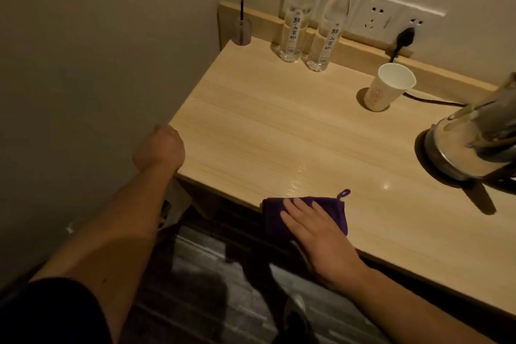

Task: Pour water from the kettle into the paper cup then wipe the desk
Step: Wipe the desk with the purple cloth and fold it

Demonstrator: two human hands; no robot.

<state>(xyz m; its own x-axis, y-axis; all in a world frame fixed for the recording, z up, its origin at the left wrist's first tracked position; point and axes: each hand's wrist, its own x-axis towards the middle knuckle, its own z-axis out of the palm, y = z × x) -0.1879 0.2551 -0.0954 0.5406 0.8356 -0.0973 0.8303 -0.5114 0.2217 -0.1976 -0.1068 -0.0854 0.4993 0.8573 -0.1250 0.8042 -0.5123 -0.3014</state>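
A purple cloth (pixel 332 211) with a small hanging loop lies at the front edge of the light wooden desk (pixel 265 134). My right hand (pixel 312 227) lies flat on the cloth, fingers spread and pointing left. My left hand (pixel 160 148) is curled into a loose fist at the desk's left front corner, touching its edge and holding nothing. A white paper cup (pixel 386 89) stands upright at the back right. The steel kettle (pixel 474 134) sits on its base at the right edge, partly cut off by the frame.
Two clear water bottles (pixel 296 19) (pixel 329 28) stand at the back by the wall sockets (pixel 382 17), where a black plug (pixel 405 38) is inserted. A small diffuser jar (pixel 242 31) sits in the back left corner. A wall runs along the left; dark floor lies below.
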